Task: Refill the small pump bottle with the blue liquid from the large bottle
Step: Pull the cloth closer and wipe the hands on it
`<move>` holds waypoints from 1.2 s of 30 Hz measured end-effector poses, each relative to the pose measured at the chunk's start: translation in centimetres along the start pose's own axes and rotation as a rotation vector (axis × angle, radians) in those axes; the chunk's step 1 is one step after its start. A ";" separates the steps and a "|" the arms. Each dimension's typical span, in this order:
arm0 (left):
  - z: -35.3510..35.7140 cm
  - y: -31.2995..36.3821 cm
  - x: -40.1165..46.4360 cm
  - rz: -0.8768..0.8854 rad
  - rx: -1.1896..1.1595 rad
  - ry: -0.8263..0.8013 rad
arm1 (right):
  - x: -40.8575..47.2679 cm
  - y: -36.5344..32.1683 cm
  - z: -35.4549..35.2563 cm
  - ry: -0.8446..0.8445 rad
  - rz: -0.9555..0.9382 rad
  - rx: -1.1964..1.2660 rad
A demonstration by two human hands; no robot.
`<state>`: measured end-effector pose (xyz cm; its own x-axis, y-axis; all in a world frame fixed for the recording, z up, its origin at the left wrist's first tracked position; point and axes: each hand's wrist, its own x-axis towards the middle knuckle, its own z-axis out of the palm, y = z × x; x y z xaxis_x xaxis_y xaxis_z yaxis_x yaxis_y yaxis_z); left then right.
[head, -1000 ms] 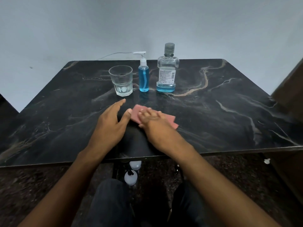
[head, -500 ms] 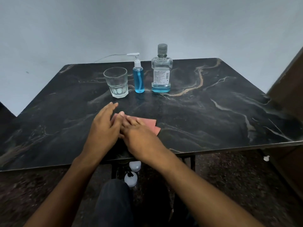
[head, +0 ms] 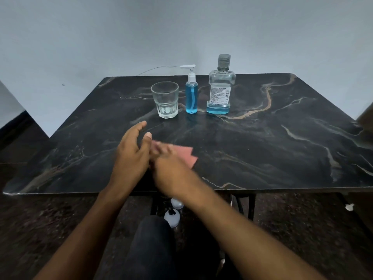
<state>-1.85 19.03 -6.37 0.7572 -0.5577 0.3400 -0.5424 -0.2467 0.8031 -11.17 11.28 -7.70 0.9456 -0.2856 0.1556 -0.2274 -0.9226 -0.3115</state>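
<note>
Head view: small pump bottle (head: pixel 191 96) standing upright, far-centre, large bottle (head: pixel 221 87) just right. Both hands lying near. Left hand (head: pixel 131 154) spread, empty, slightly closer; right hand (head: pixel 171 168) blurred, pressing flat on pink cloth (head: pixel 187 156).

We sit at a table (head: pixel 282 150) with a black marble-look top veined in pale grey and tan. Its far edge meets a plain pale blue-grey wall (head: pixel 181 27). A thin wire (head: pixel 153 69) runs along the wall just above the table's far edge. Below the near edge we see dark metal legs (head: pixel 251 205) standing on a dark speckled floor (head: pixel 302 229). At the right edge of view stands a piece of brown furniture (head: pixel 366 116). The light is dim and even.
</note>
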 end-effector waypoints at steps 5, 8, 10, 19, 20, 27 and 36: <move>-0.8 -0.2 -0.1 0.052 -0.013 0.028 | -0.5 2.1 -0.4 -0.024 0.053 -0.031; -1.5 -0.7 0.1 0.029 -0.010 -0.001 | -1.1 7.9 -4.8 -0.056 0.295 -0.051; -1.5 -0.9 0.2 0.010 0.009 -0.015 | -2.3 10.3 -7.1 -0.079 0.340 -0.007; -1.3 -0.7 0.8 -0.035 0.012 -0.044 | -1.8 7.4 -9.3 0.233 0.174 -0.265; -1.4 -0.5 0.8 -0.029 -0.004 -0.024 | -1.1 6.8 -10.0 0.270 0.145 -0.187; -3.5 -0.7 0.9 -0.024 -0.073 0.108 | 7.3 2.9 -11.5 0.303 -0.012 0.178; -5.7 -2.7 3.1 -0.204 -0.041 0.218 | 18.3 -0.4 -6.7 0.366 -0.170 -0.060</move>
<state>4.03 22.50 -4.65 0.9119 -0.3151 0.2629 -0.3588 -0.3014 0.8834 4.68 4.66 1.56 0.8280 -0.1913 0.5271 -0.0983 -0.9750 -0.1993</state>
